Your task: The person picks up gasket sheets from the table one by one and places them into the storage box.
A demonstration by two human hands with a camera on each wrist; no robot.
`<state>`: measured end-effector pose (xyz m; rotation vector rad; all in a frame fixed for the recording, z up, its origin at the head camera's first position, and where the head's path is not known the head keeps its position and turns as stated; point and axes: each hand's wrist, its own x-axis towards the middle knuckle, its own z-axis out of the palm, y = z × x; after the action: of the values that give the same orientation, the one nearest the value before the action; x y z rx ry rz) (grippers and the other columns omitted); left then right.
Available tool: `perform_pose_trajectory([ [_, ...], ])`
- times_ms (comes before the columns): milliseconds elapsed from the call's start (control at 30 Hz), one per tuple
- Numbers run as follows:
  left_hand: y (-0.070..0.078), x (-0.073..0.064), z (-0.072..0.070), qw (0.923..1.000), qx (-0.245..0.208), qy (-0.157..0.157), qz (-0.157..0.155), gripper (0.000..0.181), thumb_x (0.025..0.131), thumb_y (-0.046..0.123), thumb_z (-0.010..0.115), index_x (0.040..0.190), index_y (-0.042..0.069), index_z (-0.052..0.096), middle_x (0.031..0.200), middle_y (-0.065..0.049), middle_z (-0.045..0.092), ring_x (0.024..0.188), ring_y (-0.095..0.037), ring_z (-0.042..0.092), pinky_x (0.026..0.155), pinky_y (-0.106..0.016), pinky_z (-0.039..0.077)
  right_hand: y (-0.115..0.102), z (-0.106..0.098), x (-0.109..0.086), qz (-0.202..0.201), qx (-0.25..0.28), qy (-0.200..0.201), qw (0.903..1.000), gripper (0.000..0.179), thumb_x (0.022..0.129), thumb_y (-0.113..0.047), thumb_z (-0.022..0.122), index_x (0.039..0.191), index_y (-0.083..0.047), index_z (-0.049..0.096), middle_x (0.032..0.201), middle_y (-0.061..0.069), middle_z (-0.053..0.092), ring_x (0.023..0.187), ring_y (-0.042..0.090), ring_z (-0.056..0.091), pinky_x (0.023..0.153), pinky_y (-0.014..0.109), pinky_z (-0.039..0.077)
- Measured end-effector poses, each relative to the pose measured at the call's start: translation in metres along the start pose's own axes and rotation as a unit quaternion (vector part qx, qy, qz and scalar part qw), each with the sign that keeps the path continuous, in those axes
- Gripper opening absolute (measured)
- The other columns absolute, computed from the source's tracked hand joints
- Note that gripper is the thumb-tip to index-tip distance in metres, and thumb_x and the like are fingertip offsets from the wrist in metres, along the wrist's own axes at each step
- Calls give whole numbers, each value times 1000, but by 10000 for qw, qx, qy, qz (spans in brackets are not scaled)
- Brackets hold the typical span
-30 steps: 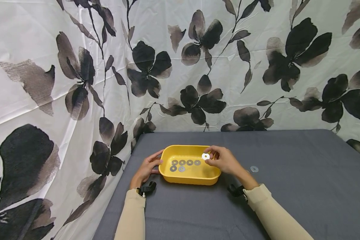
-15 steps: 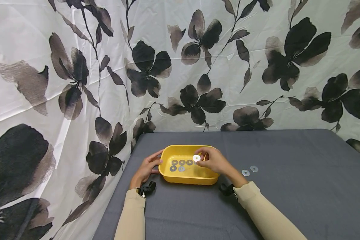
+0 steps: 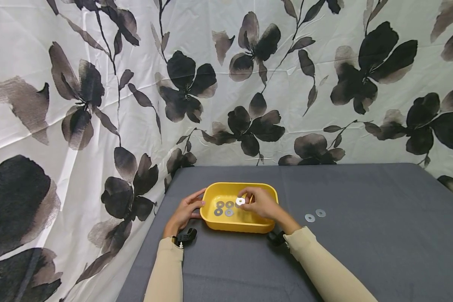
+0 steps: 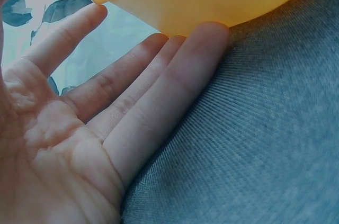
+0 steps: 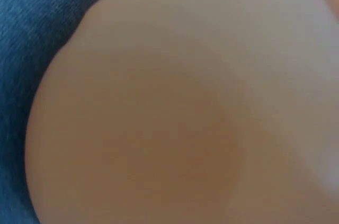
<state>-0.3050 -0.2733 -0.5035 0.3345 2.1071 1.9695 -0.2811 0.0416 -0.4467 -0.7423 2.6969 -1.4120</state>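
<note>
A yellow tray [image 3: 245, 226] sits on the grey cloth with several flat metal washers [image 3: 229, 204] lying inside it in two rows. Over the middle of the tray, my right hand [image 3: 263, 203] pinches one bright washer [image 3: 240, 201] between thumb and fingers. This hand covers part of the tray floor and partly hides a washer below. My left hand [image 3: 185, 212] is at the tray's left end; in the left wrist view its nearly straight fingers [image 4: 153, 102] touch the outer wall. The right wrist view is filled by blurred skin, and no washer shows there.
Two more washers, a nearer one [image 3: 309, 218] and a farther one [image 3: 320, 213], lie on the grey tablecloth [image 3: 362, 243] right of the tray. A floral curtain [image 3: 226, 92] hangs behind and to the left of the table.
My right hand has moved left across the tray, carrying the pinched washer. A second washer on the table has come into view from behind the right wrist. The left hand stays put.
</note>
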Motion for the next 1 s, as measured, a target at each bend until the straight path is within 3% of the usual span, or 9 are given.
perform_pose_trajectory([
  [367,1,1,2,9999,-45,77,-54,55,101,15,62,153,23,50,142,-27,56,104,-19,68,81,-41,64,1,5,6,145,-27,-111,9998,24,85,-5,81,107,-7,73,79,4,61,66,13,51,57,21,41],
  [1000,5,-1,3,9997,58,178,-157,55,100,17,63,153,26,51,145,-23,57,106,-20,67,81,-40,64,13,11,17,364,-376,-684,9963,21,84,-4,80,103,-9,73,76,3,59,70,14,52,67,25,42],
])
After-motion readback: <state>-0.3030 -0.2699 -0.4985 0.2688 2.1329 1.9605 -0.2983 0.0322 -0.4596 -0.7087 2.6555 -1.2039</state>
